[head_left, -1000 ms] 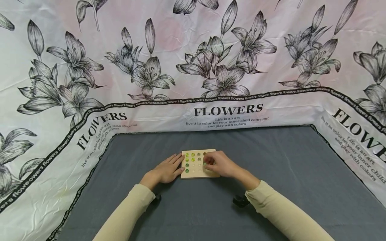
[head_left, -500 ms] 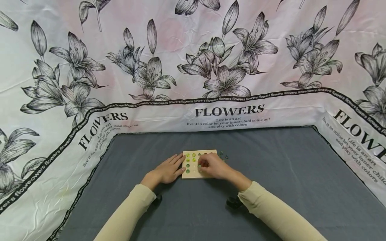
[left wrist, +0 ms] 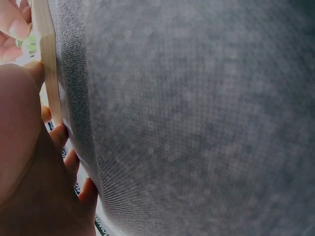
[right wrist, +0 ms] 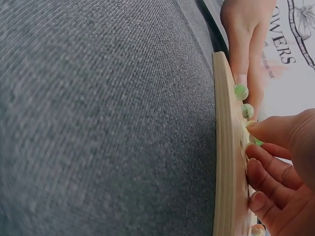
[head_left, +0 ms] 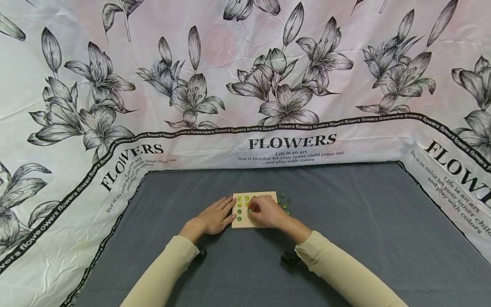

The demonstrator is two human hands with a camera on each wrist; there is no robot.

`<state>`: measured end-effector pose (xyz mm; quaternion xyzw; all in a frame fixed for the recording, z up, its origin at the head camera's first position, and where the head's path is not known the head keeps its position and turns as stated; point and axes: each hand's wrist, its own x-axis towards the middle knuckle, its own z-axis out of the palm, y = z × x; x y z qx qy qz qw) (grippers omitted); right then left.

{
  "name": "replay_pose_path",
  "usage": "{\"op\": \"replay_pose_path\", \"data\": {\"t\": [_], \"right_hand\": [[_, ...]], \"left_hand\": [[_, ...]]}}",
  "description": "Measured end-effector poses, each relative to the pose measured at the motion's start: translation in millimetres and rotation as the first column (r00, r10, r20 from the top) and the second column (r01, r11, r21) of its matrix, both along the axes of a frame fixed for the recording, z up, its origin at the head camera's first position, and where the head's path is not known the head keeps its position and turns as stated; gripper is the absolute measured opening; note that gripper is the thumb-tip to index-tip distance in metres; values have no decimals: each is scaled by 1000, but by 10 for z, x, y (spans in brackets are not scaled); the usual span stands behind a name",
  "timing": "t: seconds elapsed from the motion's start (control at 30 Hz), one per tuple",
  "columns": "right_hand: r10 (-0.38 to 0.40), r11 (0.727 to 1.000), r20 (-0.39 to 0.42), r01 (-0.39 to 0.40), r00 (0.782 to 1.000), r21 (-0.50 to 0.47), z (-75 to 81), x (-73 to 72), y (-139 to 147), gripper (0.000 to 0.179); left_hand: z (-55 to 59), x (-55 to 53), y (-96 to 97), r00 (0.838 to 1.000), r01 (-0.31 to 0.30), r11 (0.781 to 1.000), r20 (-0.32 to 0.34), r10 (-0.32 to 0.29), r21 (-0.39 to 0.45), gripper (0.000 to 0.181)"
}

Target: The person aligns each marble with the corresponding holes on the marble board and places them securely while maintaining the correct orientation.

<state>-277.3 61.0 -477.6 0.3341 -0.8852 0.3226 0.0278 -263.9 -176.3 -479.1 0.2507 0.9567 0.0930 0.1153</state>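
A light wooden board [head_left: 241, 225] with rows of round hollows lies on the grey cloth. Yellow-green marbles [head_left: 239, 198] and darker green marbles [head_left: 239, 219] sit in its left columns. My left hand [head_left: 212, 216] rests against the board's left edge, fingers extended. Over the board's middle, my right hand [head_left: 267, 211] pinches a green marble [right wrist: 258, 141] between thumb and fingertips, close to the surface. In the right wrist view, seated marbles [right wrist: 240, 92] line up just beyond the thumb. The right hand hides much of the board's right half in the head view.
Several loose green marbles [head_left: 284, 206] lie on the cloth [head_left: 245, 273] just right of the board. A white flower-print fabric [head_left: 291, 149] rises behind and at both sides. Dark wrist devices [head_left: 290, 258] hang under the forearms.
My right hand has moved left across the board with the marble, from its right side towards the second column. Loose marbles at the right have come into view. The left hand has stayed put.
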Motion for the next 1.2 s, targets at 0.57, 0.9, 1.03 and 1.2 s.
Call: {"op": "replay_pose_path", "data": {"t": [0.57,0.9,1.03,1.2], "right_hand": [[-84,995,32,83,996,47,-34,24,-62,11],[-23,999,-8,24,1000,46,43,74,-12,17],[2,999,-28,-1,1000,54,90,154,57,19],[-11,996,-62,16,998,84,174,268,193,19]], "left_hand": [[-25,14,15,1000,10,1000,-17,-10,0,64],[100,47,37,1000,5,1000,-5,-5,-11,62],[109,60,38,1000,7,1000,-1,-7,-13,61],[114,80,44,1000,0,1000,8,0,-8,62]]}}
